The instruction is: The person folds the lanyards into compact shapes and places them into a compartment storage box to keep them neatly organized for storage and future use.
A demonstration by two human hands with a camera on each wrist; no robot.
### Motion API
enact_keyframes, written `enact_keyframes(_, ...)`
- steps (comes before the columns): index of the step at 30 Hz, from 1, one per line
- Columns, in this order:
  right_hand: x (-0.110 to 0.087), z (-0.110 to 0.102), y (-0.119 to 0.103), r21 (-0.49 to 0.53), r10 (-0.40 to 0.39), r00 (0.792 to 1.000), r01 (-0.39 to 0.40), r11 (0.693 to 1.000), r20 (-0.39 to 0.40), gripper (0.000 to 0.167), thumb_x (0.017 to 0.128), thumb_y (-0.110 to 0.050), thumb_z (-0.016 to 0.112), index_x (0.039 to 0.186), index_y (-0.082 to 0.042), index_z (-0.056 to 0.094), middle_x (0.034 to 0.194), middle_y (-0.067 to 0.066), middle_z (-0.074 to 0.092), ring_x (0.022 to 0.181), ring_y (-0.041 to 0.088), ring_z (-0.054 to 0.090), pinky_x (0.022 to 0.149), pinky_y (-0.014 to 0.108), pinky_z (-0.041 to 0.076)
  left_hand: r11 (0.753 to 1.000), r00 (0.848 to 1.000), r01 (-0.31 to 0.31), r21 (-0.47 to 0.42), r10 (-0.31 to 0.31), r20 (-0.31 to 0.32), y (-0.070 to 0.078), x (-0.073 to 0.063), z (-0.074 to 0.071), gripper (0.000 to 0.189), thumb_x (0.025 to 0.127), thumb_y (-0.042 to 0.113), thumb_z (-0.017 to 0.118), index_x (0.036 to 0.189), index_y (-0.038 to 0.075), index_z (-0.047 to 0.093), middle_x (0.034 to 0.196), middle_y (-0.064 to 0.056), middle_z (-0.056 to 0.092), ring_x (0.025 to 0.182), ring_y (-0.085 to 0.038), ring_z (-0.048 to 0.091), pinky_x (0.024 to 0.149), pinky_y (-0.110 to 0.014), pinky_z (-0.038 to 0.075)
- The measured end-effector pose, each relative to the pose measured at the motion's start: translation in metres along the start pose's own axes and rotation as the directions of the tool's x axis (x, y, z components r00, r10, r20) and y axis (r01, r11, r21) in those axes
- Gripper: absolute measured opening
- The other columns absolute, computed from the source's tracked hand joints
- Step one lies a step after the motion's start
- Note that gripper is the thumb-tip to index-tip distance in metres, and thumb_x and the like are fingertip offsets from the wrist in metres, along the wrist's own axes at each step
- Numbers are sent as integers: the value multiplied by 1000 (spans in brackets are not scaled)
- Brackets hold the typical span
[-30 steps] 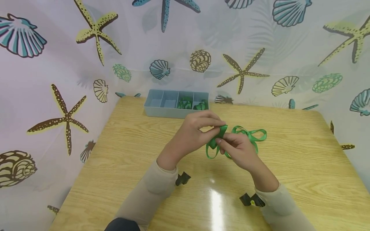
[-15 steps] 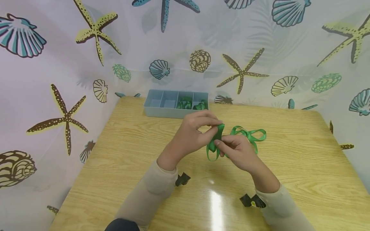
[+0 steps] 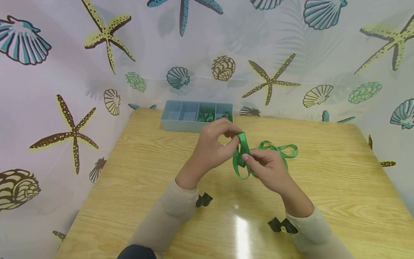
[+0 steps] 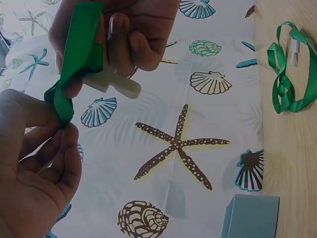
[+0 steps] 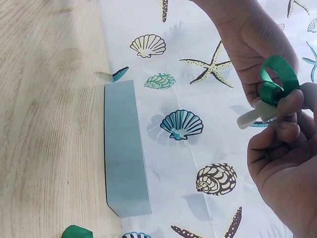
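Note:
In the head view, my left hand (image 3: 213, 147) pinches the upper part of a green ribbon (image 3: 244, 145) between thumb and fingertips. Just below and to the right, my right hand (image 3: 266, 167) pinches the same ribbon with its thumb on top. A loop of it hangs beneath the hands, above the table. Both wrist views show a whitish plastic piece (image 4: 111, 82) with a rounded end sticking out beside the ribbon at the right fingers; its kind is unclear. Another green ribbon (image 4: 280, 62) lies looped on the table, a small white piece (image 4: 294, 52) within it.
A blue-grey box (image 3: 184, 125) with several compartments stands at the table's back; its two right compartments hold green ribbon (image 3: 206, 116). A shell-and-starfish cloth (image 3: 194, 46) surrounds the wooden table (image 3: 145, 172). Small black pieces (image 3: 204, 200) sit at both wrists.
My left fingers have moved slightly up and left with the ribbon's top, which now stands longer between the hands. The right hand has hardly moved.

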State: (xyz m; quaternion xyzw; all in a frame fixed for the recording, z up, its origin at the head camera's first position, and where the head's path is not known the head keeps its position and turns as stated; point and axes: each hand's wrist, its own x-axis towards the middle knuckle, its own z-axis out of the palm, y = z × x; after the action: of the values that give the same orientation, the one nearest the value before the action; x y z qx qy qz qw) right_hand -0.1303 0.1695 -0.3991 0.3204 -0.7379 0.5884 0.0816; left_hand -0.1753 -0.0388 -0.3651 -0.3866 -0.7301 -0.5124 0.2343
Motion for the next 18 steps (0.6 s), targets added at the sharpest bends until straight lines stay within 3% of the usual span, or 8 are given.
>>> enact_keyframes(5, 1, 1, -4, 28, -61, 997, 62, 998, -37, 22, 99, 16, 56, 100, 6, 76, 65, 5, 57, 56, 11, 47, 49, 28, 40, 999, 998, 45, -7, -45, 51, -2, -1, -1, 10, 98, 2, 68, 100, 8, 76, 96, -3, 73, 82, -12, 62, 80, -27, 55)
enact_keyframes(12, 1, 0, -6, 14, -58, 997, 59, 998, -60, 22, 99, 17, 57, 102, 8, 76, 68, 3, 60, 59, 14, 50, 54, 26, 44, 989, 982, 142, -27, -138, 126, -2, -4, -1, 9, 99, 5, 69, 106, 10, 71, 104, -2, 71, 88, -10, 66, 85, -26, 58)
enact_keyframes(18, 1, -1, -6, 30, -67, 995, 70, 997, -73, 21, 99, 17, 56, 102, 10, 76, 74, -2, 64, 62, 10, 50, 57, 23, 47, 990, 979, 135, -50, -125, 159, -1, -4, 0, 11, 102, 3, 66, 108, 11, 70, 108, -2, 70, 90, -8, 68, 87, -26, 58)
